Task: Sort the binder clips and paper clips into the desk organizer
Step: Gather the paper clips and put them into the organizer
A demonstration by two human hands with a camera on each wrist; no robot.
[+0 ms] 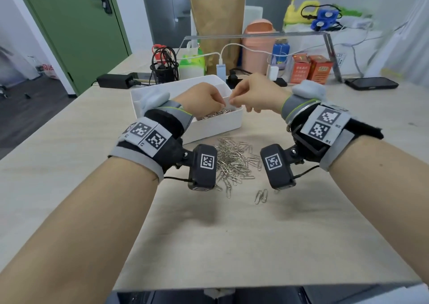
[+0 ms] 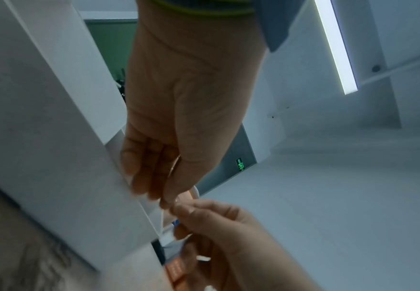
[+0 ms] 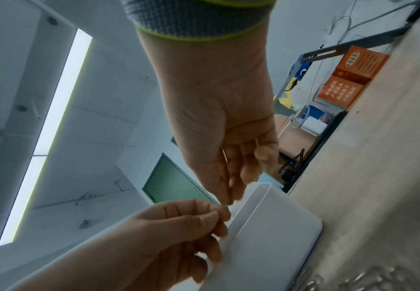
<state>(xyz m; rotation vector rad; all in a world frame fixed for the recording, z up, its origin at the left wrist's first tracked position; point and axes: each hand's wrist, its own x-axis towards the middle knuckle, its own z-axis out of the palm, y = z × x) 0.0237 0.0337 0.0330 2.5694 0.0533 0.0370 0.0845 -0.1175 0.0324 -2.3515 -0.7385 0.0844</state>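
You are holding both hands together over the near right corner of the white organizer [image 1: 216, 127], left hand [image 1: 204, 99] and right hand [image 1: 255, 95] meeting fingertip to fingertip, likely so whatever drops is landing in the near compartment. Left grip is looking pinched with fingers curled; right grip is pinched too, something thin and pale between the tips, but too small to tell if it is a clip, so I cannot tell what either is grasping. Paper clips in organizer [image 1: 214, 114] are already lying in that near compartment. Loose paper clips [image 1: 234, 162] are still sitting in a pile on the counter [image 1: 232, 234] just in front of the organizer, so sorting is looking partway done. No binder clips showing. Orange boxes [image 1: 311, 68] at the back are carrying print, unreadable. Wrist bands are showing square code markers, small lettering too blurred to read
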